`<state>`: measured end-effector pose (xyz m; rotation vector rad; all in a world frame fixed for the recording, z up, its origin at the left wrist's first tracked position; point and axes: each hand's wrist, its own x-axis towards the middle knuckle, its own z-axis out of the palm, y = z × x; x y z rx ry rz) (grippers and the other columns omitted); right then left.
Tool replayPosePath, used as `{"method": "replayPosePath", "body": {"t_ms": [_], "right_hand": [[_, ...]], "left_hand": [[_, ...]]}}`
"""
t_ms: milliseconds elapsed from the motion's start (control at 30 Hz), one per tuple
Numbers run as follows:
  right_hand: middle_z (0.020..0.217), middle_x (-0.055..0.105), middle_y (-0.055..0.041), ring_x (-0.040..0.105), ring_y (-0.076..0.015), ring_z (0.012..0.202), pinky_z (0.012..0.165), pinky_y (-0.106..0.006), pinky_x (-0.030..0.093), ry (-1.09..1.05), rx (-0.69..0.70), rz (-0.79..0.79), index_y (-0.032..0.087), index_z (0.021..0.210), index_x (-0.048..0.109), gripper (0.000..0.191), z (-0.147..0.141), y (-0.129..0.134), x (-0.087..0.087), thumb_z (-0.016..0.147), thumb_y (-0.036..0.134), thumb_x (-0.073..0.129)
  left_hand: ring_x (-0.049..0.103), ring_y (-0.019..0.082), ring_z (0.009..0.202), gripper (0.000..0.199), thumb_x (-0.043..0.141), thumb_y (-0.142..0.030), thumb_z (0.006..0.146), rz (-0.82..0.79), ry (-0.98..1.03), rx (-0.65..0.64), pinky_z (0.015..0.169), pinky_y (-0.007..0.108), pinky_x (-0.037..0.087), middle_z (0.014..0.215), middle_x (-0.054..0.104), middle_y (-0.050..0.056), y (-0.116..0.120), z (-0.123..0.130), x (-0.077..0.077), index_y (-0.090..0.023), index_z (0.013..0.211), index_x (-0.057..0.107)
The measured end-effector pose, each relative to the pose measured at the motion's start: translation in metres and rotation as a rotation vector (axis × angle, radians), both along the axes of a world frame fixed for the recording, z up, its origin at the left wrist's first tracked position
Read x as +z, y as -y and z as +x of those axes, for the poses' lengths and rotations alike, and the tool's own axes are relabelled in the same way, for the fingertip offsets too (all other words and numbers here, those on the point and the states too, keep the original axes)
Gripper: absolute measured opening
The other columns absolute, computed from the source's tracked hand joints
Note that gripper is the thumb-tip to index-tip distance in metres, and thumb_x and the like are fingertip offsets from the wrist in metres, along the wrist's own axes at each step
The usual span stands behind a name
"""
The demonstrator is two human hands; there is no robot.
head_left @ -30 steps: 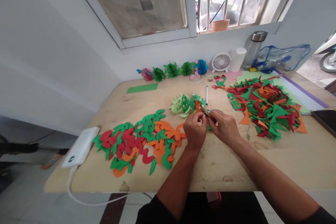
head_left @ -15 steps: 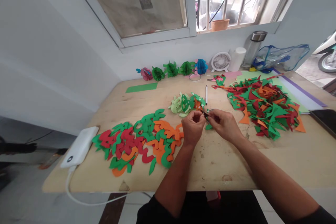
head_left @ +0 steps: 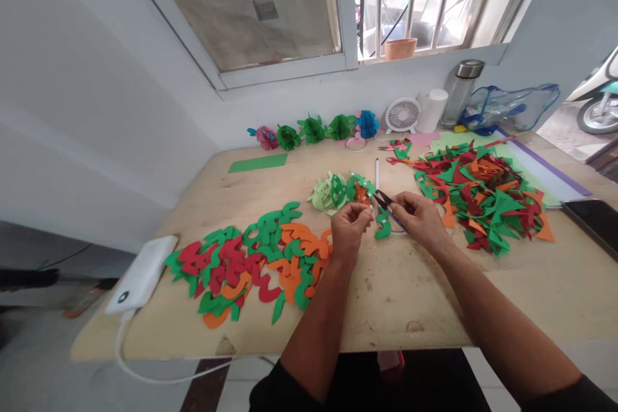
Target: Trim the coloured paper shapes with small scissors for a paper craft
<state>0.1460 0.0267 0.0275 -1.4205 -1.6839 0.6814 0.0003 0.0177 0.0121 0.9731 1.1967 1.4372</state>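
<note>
My left hand (head_left: 351, 225) is closed in a pinch above the middle of the table; something tiny and pale shows at its fingertips, too small to name. Just right of it, my right hand (head_left: 419, 215) is shut on a small black two-pronged tool (head_left: 385, 200), whose tips stand apart and point at the left fingers. Below the tool lies a curved green paper piece (head_left: 383, 225), beside a thin ring partly hidden by the right hand. Behind both hands sits a cluster of pale green, green and orange paper shapes (head_left: 338, 192) with small white spots.
Left of my hands spread green, red and orange cut-outs (head_left: 261, 257). Scraps (head_left: 487, 190) are heaped at right, near a phone (head_left: 596, 222). A pen (head_left: 377, 174), folded-paper figures (head_left: 313, 129), a fan (head_left: 403, 116) and a bottle (head_left: 462, 93) stand or lie farther back. A power bank (head_left: 142, 273) sits at left.
My hands have drawn apart slightly. The black tool has come away from the left fingertips and its prongs now show spread; the green piece below is more exposed. The view has shifted a little.
</note>
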Motion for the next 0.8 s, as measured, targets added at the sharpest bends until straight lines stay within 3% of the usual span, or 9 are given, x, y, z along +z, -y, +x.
{"method": "replayPosePath", "body": {"t_ms": [67,167,367,500,633,800], "right_hand": [[0.052,0.043,0.0037,0.040,-0.0098,0.049,0.047,-0.021,0.029,0.025,-0.078,-0.027,0.017,0.066,0.056,0.018,0.006,-0.005,-0.001,0.073,0.032,0.051],[0.053,0.049,0.0026,0.043,-0.0106,0.050,0.049,-0.022,0.030,0.126,-0.090,-0.090,0.018,0.065,0.054,0.017,0.013,-0.011,-0.005,0.072,0.032,0.050],[0.066,0.064,-0.0028,0.054,-0.0160,0.063,0.054,-0.025,0.030,0.498,-0.117,-0.175,0.020,0.073,0.061,0.012,0.021,-0.015,-0.011,0.073,0.025,0.050],[0.080,0.068,-0.0064,0.057,-0.0189,0.071,0.055,-0.027,0.029,0.608,-0.211,-0.108,0.021,0.081,0.064,0.016,0.021,-0.013,-0.009,0.077,0.026,0.049],[0.072,0.064,-0.0031,0.054,-0.0151,0.066,0.057,-0.025,0.032,0.355,-0.114,-0.019,0.019,0.076,0.063,0.014,0.019,-0.012,-0.005,0.077,0.026,0.050],[0.054,0.047,0.0041,0.038,-0.0087,0.049,0.047,-0.023,0.027,-0.223,0.217,-0.253,0.017,0.065,0.057,0.023,0.009,-0.008,-0.003,0.076,0.038,0.053]], "left_hand": [[0.045,0.005,0.043,0.013,0.064,-0.026,0.066,-0.005,-0.003,0.006,0.043,0.017,0.035,0.053,0.058,-0.002,0.000,0.002,-0.001,-0.014,0.065,0.060],[0.048,0.006,0.045,0.012,0.064,-0.026,0.067,0.007,-0.045,-0.004,0.046,0.017,0.037,0.054,0.059,-0.002,0.001,0.004,-0.002,-0.014,0.066,0.062],[0.049,0.006,0.045,0.014,0.065,-0.028,0.067,-0.009,-0.022,-0.097,0.044,0.017,0.035,0.055,0.060,-0.001,0.001,0.008,-0.009,-0.014,0.069,0.063],[0.047,0.005,0.043,0.020,0.067,-0.032,0.066,-0.044,0.059,-0.158,0.042,0.017,0.032,0.054,0.060,-0.001,0.000,0.010,-0.014,-0.013,0.071,0.063],[0.048,0.006,0.044,0.025,0.068,-0.037,0.065,-0.048,0.098,-0.204,0.043,0.017,0.035,0.056,0.061,0.000,-0.001,0.009,-0.015,-0.014,0.073,0.063],[0.052,0.007,0.049,0.021,0.064,-0.035,0.071,0.042,-0.008,-0.190,0.048,0.019,0.040,0.059,0.062,0.000,0.000,0.008,-0.015,-0.014,0.076,0.063]]}}
